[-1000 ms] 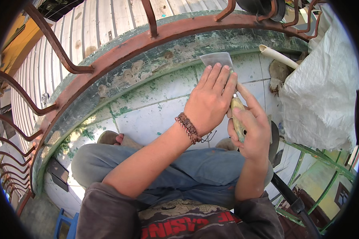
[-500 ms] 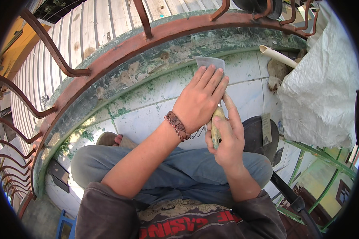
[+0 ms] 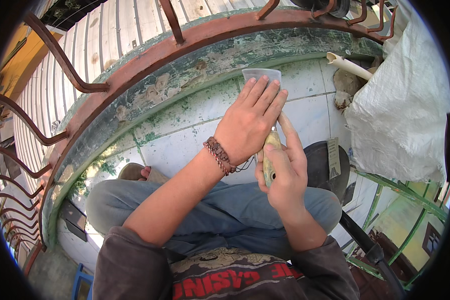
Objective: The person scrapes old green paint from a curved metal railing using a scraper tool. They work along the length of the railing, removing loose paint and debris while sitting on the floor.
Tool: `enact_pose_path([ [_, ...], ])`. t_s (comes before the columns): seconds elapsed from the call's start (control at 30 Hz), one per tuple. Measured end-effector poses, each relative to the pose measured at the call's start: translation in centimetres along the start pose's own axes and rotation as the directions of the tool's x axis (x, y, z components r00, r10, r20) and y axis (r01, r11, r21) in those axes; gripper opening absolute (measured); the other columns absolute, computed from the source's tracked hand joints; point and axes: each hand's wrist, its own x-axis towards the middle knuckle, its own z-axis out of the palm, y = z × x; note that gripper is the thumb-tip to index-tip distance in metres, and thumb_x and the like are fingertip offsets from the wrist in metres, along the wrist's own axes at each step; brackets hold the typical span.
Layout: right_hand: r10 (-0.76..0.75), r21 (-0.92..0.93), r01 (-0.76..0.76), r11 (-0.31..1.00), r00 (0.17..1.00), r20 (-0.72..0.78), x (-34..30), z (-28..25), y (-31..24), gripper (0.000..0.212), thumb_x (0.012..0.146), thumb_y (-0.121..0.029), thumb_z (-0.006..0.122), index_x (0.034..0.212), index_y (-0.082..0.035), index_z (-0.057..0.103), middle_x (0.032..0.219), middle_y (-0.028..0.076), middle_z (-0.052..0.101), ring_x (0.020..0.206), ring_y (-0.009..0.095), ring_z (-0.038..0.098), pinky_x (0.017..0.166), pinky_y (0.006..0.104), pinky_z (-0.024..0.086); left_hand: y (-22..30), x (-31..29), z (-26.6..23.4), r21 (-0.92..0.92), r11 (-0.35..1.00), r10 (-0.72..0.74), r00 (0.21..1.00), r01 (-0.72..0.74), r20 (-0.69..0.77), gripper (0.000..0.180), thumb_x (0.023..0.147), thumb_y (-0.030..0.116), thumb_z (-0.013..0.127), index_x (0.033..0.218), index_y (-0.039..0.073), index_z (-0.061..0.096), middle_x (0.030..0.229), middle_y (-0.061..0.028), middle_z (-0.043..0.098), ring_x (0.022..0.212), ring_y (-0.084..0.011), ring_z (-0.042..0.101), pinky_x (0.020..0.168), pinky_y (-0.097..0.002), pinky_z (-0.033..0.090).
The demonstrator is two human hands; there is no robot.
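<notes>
The scraper (image 3: 268, 167) sits near the middle of the view, its blade toward twelve o'clock, its handle toward six. The right hand (image 3: 290, 172) curls around that handle, index finger extended; the left hand (image 3: 247, 120) lies flat over the blade, fingers slightly parted. A pipe (image 3: 352, 67) points out at two o'clock, beside a white sack (image 3: 397, 112).

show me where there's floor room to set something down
Widest: flecked white tiles between the left hand and dark green ledge. Smaller: tiles between the right hand and white sack. Crowded: near the sack, with pale pipe and dark round object.
</notes>
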Motion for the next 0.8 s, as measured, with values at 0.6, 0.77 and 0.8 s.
enact_pose_path([
  [0.6,0.032,0.102,-0.033,0.994,0.999,0.01,0.53,0.0,0.3,0.062,0.094,-0.009,0.042,0.151,0.003,0.02,0.077,0.005,0.054,0.046,0.006,0.045,0.038,0.0207,0.035,-0.52,0.12,0.38,-0.006,1.0,0.016,1.0,-0.016,-0.009,0.045,0.083,0.012,0.055,0.127,-0.001,0.057,0.133,-0.0201,0.055,0.129,-0.0369,0.047,0.115,-0.0482,0.033],
  [0.77,0.062,0.152,-0.06,0.987,0.998,-0.011,0.32,0.22,0.86,0.062,0.094,-0.015,0.042,0.151,-0.001,0.025,0.079,0.008,0.053,0.042,0.01,0.045,0.033,0.0233,0.03,-0.72,0.07,0.2,-0.025,1.0,0.014,1.0,-0.014,0.026,0.048,0.081,0.009,0.057,0.128,0.0,0.057,0.132,-0.0185,0.056,0.13,-0.0374,0.047,0.113,-0.051,0.034],
  [0.8,0.067,0.17,-0.065,0.983,0.998,-0.006,0.25,0.28,0.9,0.062,0.094,-0.016,0.042,0.151,-0.001,0.024,0.08,0.008,0.053,0.042,0.01,0.045,0.033,0.0234,0.03,-0.59,0.04,-0.06,-0.032,0.999,0.014,0.999,-0.013,0.045,0.048,0.08,0.009,0.057,0.127,0.0,0.058,0.132,-0.0184,0.056,0.13,-0.0372,0.047,0.113,-0.0511,0.034],
])
